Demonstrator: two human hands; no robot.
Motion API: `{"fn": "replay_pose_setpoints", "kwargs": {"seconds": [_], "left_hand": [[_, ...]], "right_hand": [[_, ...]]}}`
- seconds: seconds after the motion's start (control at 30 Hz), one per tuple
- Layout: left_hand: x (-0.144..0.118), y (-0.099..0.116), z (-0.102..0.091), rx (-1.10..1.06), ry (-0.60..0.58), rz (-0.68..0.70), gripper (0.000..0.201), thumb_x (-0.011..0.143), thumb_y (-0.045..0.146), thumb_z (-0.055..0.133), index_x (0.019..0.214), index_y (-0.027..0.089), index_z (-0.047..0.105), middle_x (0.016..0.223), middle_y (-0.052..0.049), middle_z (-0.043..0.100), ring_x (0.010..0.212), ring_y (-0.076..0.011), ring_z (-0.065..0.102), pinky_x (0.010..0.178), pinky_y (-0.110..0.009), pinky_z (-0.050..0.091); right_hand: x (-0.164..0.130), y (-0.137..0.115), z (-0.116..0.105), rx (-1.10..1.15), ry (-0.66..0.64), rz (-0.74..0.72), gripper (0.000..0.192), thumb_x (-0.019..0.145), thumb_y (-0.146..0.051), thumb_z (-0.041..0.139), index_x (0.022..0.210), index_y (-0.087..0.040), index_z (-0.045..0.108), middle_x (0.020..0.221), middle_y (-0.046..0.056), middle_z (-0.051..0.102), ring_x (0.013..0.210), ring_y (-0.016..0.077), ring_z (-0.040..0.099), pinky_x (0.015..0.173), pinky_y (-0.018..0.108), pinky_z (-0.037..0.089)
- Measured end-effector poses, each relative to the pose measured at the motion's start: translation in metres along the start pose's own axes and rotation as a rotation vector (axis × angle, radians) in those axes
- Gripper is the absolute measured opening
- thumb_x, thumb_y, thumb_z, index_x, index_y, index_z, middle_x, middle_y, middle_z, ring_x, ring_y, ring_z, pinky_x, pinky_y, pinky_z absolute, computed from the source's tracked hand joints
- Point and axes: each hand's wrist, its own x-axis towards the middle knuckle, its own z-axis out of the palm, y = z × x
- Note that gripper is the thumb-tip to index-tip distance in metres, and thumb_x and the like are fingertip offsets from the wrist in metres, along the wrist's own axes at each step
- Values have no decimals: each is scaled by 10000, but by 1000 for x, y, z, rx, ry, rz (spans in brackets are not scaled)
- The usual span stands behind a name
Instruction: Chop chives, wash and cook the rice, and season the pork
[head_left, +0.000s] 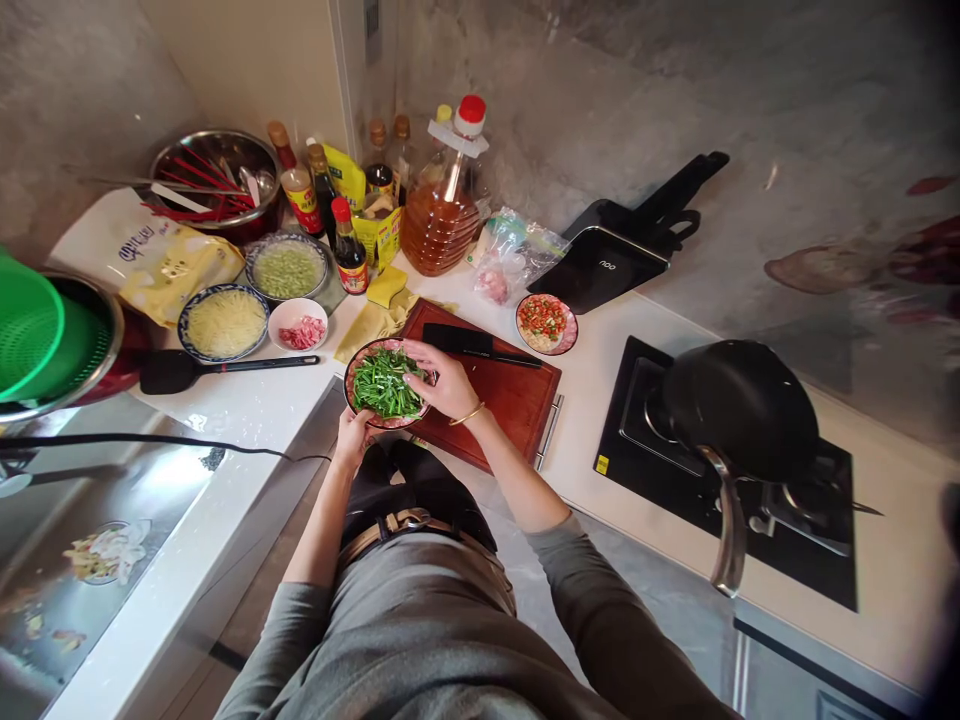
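At the right of the frame, the black gas stove (667,485) carries a wok (739,410). Near the centre, your reddish-brown cutting board (517,400) lies on the counter. Left of centre is your patterned plate (397,422) with chopped greens (382,385). Your right hand (444,385) curves over them; whether it pinches any, I cannot tell. Your left hand (351,435) grips the plate's lower-left rim.

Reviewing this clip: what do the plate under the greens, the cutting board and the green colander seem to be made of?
Plate: probably glazed ceramic, judging by its patterned pink rim.
Cutting board: likely wood with a smooth finish, from its even reddish-brown tone, though a composite is possible.
Green colander: apparently smooth plastic, given the bright uniform colour and regular small holes.
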Motion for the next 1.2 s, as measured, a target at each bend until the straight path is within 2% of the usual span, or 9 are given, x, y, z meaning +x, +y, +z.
{"fn": "replay_pose_setpoints", "kwargs": {"seconds": [0.13, 0.2, 0.4, 0.5, 0.6, 0.73, 0.87, 1.07, 1.2], "left_hand": [[2, 1, 2, 4, 7, -3, 300, 494, 229, 691, 776, 148, 629, 665, -3, 668, 595, -170, 634, 582, -318, 567], [3, 1, 2, 5, 17, -7, 284, 487, 230, 690, 749, 152, 613, 641, 5, 653, 569, -161, 619, 561, -308, 558], [4, -3, 0, -7, 30, 4, 360, 502, 239, 689, 844, 149, 623, 734, -14, 679, 604, -174, 641, 563, -315, 555], [5, -3, -3, 8, 56, -2, 348, 507, 241, 678, 837, 153, 615, 713, -13, 671, 596, -181, 649, 537, -296, 537], [6, -1, -10, -2, 106, 9, 300, 493, 240, 674, 770, 163, 585, 639, 10, 636, 554, -165, 630, 527, -283, 529], [8, 1, -24, -27, 151, 19, 318, 482, 239, 687, 775, 161, 590, 655, 10, 640, 555, -156, 618, 530, -288, 535], [11, 3, -40, -39, 209, 47, 290, 473, 238, 687, 730, 164, 575, 624, 28, 615, 545, -141, 596, 540, -293, 548], [11, 1, -60, -58, 277, 120, 245, 491, 250, 684, 699, 167, 585, 609, 41, 603, 538, -115, 575, 552, -269, 545], [8, 2, -66, -77, 296, 120, 212, 483, 246, 674, 649, 167, 568, 556, 43, 580, 508, -114, 567, 536, -262, 541]], "right_hand": [[2, -3, 17, -262, 41, 15, 130, 910, -255, 634, 951, -232, 756, 1051, 45, 751, 1072, 195, 648, 1063, 401, 455], [5, -4, 25, -402, -32, 57, 162, 924, -288, 638, 850, -238, 773, 1018, 46, 763, 1073, 213, 641, 1130, 485, 367], [1, -6, 27, -553, -101, -42, 267, 951, -362, 590, 1169, -281, 720, 1531, 61, 464, 1443, 280, 358, 1205, 640, 49], [-9, 16, 9, -511, -16, 1, 334, 971, -314, 529, 1283, -294, 647, 1513, 61, 485, 1415, 250, 406, 1216, 579, 157], [-20, 58, -14, -529, 55, 264, 378, 949, -210, 506, 1310, -200, 620, 1380, 128, 588, 1293, 237, 527, 1158, 458, 347], [-34, 102, -21, -636, -151, 582, 587, 824, -284, 703, 1369, -139, 543, 1345, 185, 555, 1262, 301, 525, 1076, 456, 428], [-39, 110, 2, -675, -243, 495, 838, 679, -411, 850, 1394, -170, 488, 1405, 183, 451, 1282, 312, 477, 1058, 452, 436], [-50, 105, 14, -665, -401, 410, 269, 884, -180, 637, 1153, -176, 621, 1201, 107, 604, 1086, 201, 593, 916, 309, 487], [-47, 108, 7, -720, -442, 462, 224, 907, -83, 506, 1017, -165, 684, 1075, 99, 675, 910, 179, 648, 821, 274, 487]]}}
